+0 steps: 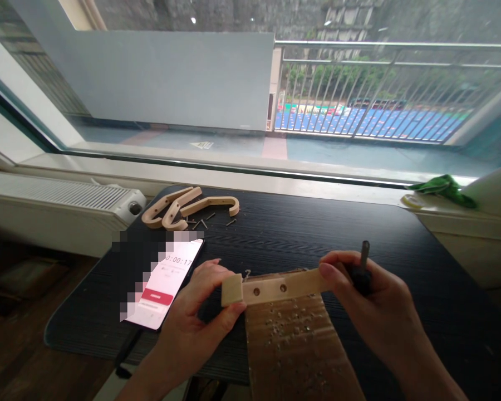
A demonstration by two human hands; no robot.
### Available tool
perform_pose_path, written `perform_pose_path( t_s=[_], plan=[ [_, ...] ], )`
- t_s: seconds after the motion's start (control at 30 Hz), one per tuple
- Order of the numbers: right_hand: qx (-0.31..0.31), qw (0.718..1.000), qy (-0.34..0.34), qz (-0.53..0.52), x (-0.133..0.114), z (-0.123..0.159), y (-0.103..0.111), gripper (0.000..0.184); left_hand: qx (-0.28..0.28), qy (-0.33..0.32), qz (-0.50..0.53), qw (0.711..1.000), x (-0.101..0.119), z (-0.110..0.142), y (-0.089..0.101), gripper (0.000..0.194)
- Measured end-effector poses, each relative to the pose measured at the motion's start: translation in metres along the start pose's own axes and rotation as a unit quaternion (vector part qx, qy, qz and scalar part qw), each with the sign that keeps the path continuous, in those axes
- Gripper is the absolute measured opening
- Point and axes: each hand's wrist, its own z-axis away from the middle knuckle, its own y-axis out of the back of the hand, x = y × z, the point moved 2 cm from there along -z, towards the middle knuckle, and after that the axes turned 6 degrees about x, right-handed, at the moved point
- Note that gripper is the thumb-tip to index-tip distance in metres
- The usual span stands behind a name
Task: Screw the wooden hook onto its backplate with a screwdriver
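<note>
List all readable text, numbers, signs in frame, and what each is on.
"0:00:17": phone screen; its left end meets the pixelated patch.
Small lines under the digits, same screen: too small to read.
Red button on that screen: pale marks, too small to read.
White triangular floor marking outside the window: marks too blurred to read.
Wooden piece in the hands: no text visible.

Beyond the one phone (173, 278) lie three wood pieces (217, 200) and several screws (211, 216); right of it are one more piece (271, 288), one board (292, 345), one tool (362, 278).
</note>
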Motion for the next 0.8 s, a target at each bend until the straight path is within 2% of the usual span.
perform_pose_path(
  t_s=[0.07,0.17,0.23,0.33,0.47,0.63,0.8],
  plan=[
    [-0.003,1.0,0.012,0.008,0.001,0.001,0.002,0.017,-0.002,-0.005,-0.001,1.0,0.0,0.002,-0.001,0.018],
    [-0.05,0.999,0.018,0.012,0.014,0.005,-0.001,0.017,-0.012,0.006,-0.016,1.0,-0.004,0.008,-0.008,0.018],
    [-0.075,0.997,-0.001,0.011,0.026,0.008,-0.006,0.018,-0.022,0.016,-0.029,0.999,-0.008,0.013,-0.014,0.019],
    [-0.068,0.997,-0.033,0.004,0.039,0.01,-0.012,0.021,-0.032,0.026,-0.034,0.999,-0.012,0.016,-0.02,0.017],
    [-0.068,0.997,-0.031,0.014,0.037,0.012,-0.011,0.021,-0.032,0.023,-0.025,0.999,-0.011,0.015,-0.022,0.019],
    [-0.064,0.997,-0.003,0.046,0.03,0.025,0.001,0.018,-0.057,-0.001,-0.009,0.998,-0.004,0.023,-0.016,0.027],
    [-0.096,0.994,0.018,0.051,0.03,0.035,0.005,0.017,-0.066,-0.034,-0.005,0.997,0.002,0.029,-0.009,0.036]
  ],
)
